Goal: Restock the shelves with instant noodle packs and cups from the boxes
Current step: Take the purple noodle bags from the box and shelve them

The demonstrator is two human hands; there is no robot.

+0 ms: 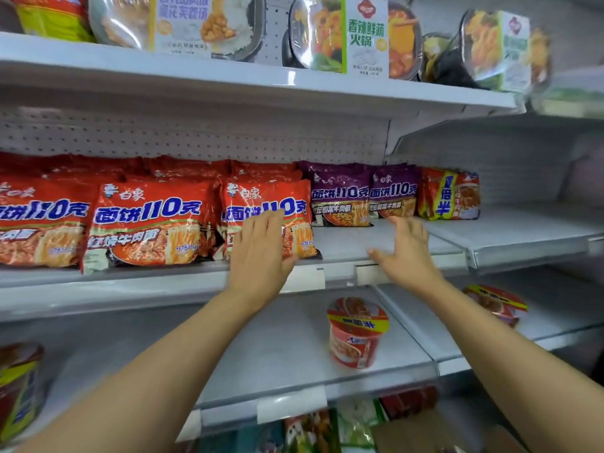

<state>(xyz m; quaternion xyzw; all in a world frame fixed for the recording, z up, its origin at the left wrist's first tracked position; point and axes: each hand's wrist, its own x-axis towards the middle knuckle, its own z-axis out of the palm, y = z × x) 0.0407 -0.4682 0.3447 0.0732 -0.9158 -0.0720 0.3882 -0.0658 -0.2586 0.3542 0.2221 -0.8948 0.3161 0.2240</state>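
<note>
Red instant noodle packs (147, 223) stand in rows along the middle shelf (425, 246). My left hand (261, 253) lies flat with straight fingers against the front of the rightmost red pack (294, 204). To its right, my right hand (405, 250) hovers open over the bare shelf, its fingertips close to two purple noodle packs (362, 194) further back; I cannot tell if they touch. A red and yellow pack (449, 194) stands right of the purple ones. Neither hand holds anything.
A red noodle cup (358, 331) stands on the lower shelf (294, 354), with another cup (496, 302) to its right and one (19, 387) at the far left. Bowl meals (343, 34) line the top shelf. Packets and a cardboard box (425, 429) lie below.
</note>
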